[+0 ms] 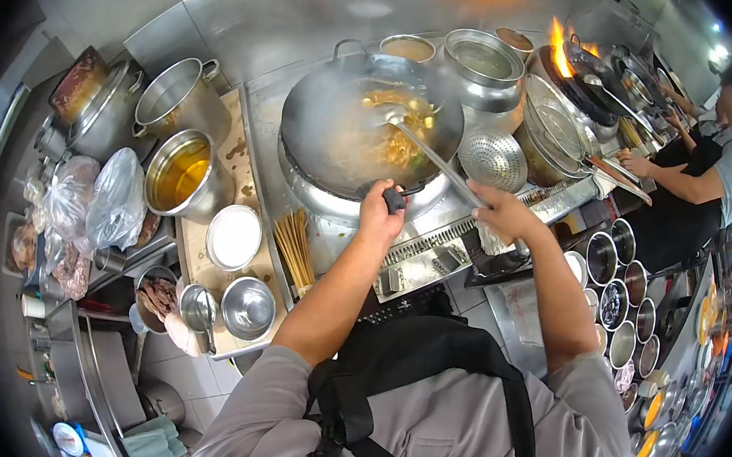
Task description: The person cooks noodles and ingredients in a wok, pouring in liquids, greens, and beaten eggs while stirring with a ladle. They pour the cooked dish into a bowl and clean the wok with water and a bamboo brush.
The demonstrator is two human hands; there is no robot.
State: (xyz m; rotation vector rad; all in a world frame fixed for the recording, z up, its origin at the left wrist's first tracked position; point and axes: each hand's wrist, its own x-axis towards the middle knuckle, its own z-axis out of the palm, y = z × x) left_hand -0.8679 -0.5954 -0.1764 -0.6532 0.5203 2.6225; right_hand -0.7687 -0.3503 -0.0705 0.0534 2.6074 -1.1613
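Gripping the dark handle at the near rim of the wok, my left hand is holding on with the fingers wrapped around it. My right hand is clasping the long shaft of a metal ladle, off to the right of the wok's near rim, and the ladle is slanting over that rim with its bowl lying among the food. The food is sitting inside the wok, browned, with paler chunks showing toward the far side, and steam is veiling the wok's left half. The wok itself is resting over a metal burner ring. A perforated strainer is lying just beside the wok on its right. A bundle of thin sticks is leaning near the wok on its near left. Further left of the wok, a pot is holding clear amber liquid, and a white bowl is standing nearer me. Beyond the wok, a round metal pot is standing to the far right. Well right of the wok, flames are leaping beside another dark pan, and a co-worker in a black apron is standing nearby.
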